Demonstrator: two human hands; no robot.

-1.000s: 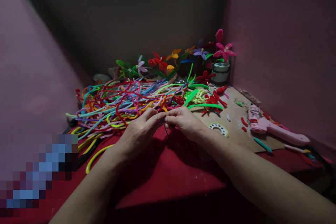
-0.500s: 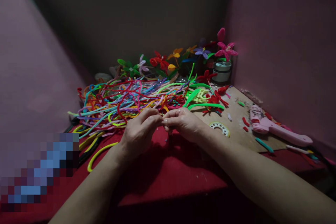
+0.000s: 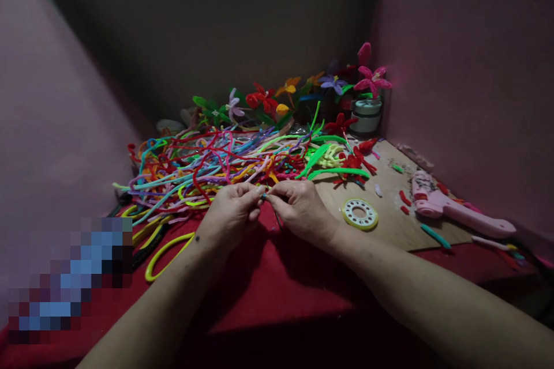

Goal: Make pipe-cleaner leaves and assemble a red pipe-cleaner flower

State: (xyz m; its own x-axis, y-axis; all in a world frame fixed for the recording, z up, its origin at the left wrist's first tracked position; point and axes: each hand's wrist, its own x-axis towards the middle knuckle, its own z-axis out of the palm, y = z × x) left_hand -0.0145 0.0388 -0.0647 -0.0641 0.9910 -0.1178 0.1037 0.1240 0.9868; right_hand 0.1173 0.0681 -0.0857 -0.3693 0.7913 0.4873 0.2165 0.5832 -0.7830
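Over the front of the red cloth, my left hand (image 3: 234, 207) and my right hand (image 3: 300, 204) meet fingertip to fingertip. Pinched between them is a small blue-green piece (image 3: 264, 196), mostly covered by the fingers. A thin dark stem (image 3: 277, 218) slants down below my right fingers; whether it joins the small piece I cannot tell. Just beyond the hands lies a heap of many-coloured pipe cleaners (image 3: 216, 155). Bright green pipe-cleaner leaves (image 3: 337, 173) lie behind my right hand.
To the right, a board (image 3: 389, 230) bears a white-and-yellow tape spool (image 3: 360, 215), a pink handled tool (image 3: 463, 213) and fuzzy scraps. Pipe-cleaner flowers (image 3: 264, 98) stand at the back, near a lidded jar (image 3: 366, 115). Yellow-handled scissors (image 3: 167, 256) lie at left. Walls rise on both sides.
My hands have shifted slightly and turned at the fingertips, so the blue-green piece and thin stem now show. My right arm uncovers more of the spool.
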